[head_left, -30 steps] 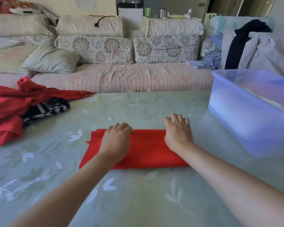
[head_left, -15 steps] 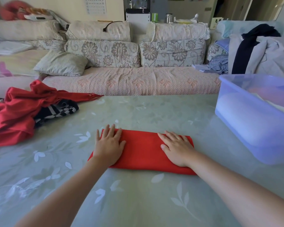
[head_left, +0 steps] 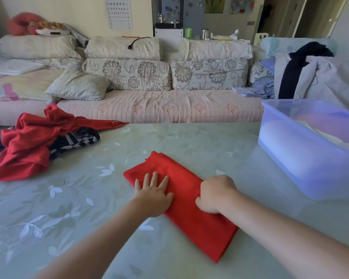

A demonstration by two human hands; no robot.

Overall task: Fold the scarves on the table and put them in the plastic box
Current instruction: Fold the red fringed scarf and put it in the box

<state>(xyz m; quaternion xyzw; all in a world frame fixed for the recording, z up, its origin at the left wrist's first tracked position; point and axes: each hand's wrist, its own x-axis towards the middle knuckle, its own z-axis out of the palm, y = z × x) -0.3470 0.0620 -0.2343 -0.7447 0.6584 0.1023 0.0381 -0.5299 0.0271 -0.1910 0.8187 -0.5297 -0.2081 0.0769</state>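
Folded red fabric scarf (head_left: pixel 201 226) lies slantwise on the pale green floral table (head_left: pixel 189 141). Left hand (head_left: pixel 152 193) presses it flat, fingers straight; right hand (head_left: pixel 217 195) curls round its edge. Translucent blue plastic box (head_left: pixel 302 158) stands well apart, right.

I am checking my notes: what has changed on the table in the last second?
The folded red scarf has turned from crosswise to diagonal, its right end swung toward the person. The right hand, flat before, now grips its edge. The left hand stays flat on it; the crumpled red scarf, the black-and-white checked scarf and the translucent plastic box are unmoved.
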